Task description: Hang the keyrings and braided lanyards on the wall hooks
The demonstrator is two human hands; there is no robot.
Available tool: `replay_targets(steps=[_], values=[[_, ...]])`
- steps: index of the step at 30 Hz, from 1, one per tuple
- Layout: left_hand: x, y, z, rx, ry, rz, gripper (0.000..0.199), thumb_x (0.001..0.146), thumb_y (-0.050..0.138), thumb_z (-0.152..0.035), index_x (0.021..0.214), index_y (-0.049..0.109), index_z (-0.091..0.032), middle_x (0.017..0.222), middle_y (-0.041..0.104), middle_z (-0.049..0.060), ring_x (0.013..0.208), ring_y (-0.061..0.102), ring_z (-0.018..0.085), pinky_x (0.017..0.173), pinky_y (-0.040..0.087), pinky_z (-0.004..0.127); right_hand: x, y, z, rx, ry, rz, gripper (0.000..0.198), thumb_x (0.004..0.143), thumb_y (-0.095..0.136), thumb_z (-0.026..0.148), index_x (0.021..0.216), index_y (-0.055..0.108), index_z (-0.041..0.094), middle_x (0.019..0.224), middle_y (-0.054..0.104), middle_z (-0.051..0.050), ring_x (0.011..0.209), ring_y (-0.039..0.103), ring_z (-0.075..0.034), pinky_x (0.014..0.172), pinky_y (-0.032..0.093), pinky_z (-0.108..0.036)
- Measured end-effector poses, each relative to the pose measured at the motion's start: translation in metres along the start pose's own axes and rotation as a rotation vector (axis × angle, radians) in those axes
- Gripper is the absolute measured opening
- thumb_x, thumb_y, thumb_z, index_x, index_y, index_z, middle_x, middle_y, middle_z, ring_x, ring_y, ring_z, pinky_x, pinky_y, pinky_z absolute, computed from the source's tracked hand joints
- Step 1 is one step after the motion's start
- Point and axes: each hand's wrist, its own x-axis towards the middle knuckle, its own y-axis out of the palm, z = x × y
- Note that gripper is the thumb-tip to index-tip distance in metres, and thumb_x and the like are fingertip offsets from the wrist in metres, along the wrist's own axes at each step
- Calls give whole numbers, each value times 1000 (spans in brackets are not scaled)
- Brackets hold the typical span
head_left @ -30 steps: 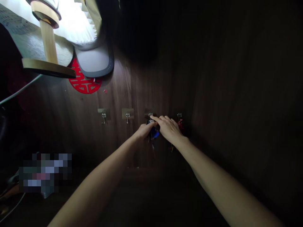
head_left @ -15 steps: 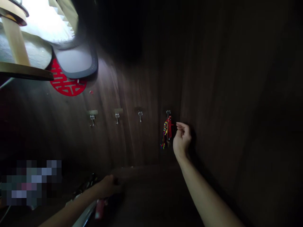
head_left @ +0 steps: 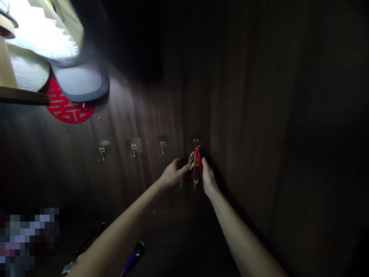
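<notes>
A bundle of red cords [head_left: 198, 159] hangs from the rightmost metal hook [head_left: 196, 141], with a key [head_left: 195, 182] at its lower end. Beside it is a multicoloured braided cord [head_left: 191, 157]. My left hand [head_left: 174, 173] is closed on this braided cord from the left, thumb across its front, and the cord's tail shows below the hand. From the right, my right hand [head_left: 208, 177] lies along the red cords, fingers stretched upward. Some of its fingers are hidden, and whether it presses on the cords is unclear.
Three more hooks, among them a middle one [head_left: 134, 148], run leftward along the dark wood panel [head_left: 245, 115]. At upper left are a bright lamp [head_left: 31, 38], a grey cap brim [head_left: 80, 79] and a red paper cutout [head_left: 72, 111]. A blue object [head_left: 131, 261] lies below.
My left hand has risen from the items at the lower left to the hanging bundle. My right hand has come closer beside the cords. The view has shifted slightly right.
</notes>
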Motion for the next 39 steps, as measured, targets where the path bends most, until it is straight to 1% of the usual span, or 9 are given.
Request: replay_targets(steps=[5,9,12,15,17,20,29,35,39], values=[[34,57,-14,-111,-60,-3,42,58,74,-44,84,62,-13,78,66,5,79,61,20,71,46,25,-13,-14,23,-170,35,37,34,85,36,29,97,66,18,92,69,-8,93,62,-24,78,49,-35],[44,76,-7,-237,-126,10,18,72,63,-32,75,58,-15,59,57,-3,54,53,9,54,43,19,-24,-30,37,-355,-156,42,29,79,43,19,98,65,18,100,63,-11,98,57,-25,89,44,-39],[46,75,-2,-297,-166,52,12,77,55,-27,73,55,-16,51,51,-5,42,48,7,45,41,18,-16,-42,50,-386,-246,-8,24,81,42,20,86,66,19,96,61,-10,92,58,-21,83,48,-35],[46,71,0,-329,-168,105,10,77,54,-25,78,55,-16,51,52,-5,40,50,8,44,42,19,9,-41,64,-377,-179,-75,33,80,41,15,107,60,17,97,61,-9,83,60,-19,74,50,-33],[45,69,1,-319,-162,120,9,76,55,-23,78,55,-15,51,54,-4,41,51,8,44,42,18,26,-35,69,-451,-202,-35,40,79,40,10,113,58,19,103,60,-8,88,59,-19,80,47,-32],[45,69,3,-263,-157,115,8,74,56,-22,74,56,-15,51,55,-3,41,51,8,45,42,18,41,-26,70,-607,-228,29,39,81,38,8,108,62,22,104,59,-8,98,55,-19,87,43,-31],[50,65,-4,28,-117,33,11,65,65,-27,65,61,-17,53,58,-1,62,60,17,58,45,21,45,-29,71,-687,-259,52,39,86,36,12,116,59,22,104,61,-7,99,55,-20,86,42,-30],[49,62,-9,105,-72,35,12,67,63,-26,59,59,-17,50,56,-2,58,60,16,52,43,19,49,-28,69,-748,-216,91,38,86,37,12,112,62,25,102,62,-7,96,56,-19,83,41,-28],[52,56,-24,83,-21,55,15,69,61,-28,59,55,-18,47,53,-3,48,56,12,44,39,18,55,-28,75,-759,-190,108,34,91,34,26,102,66,23,95,64,-7,92,58,-20,79,42,-28]])
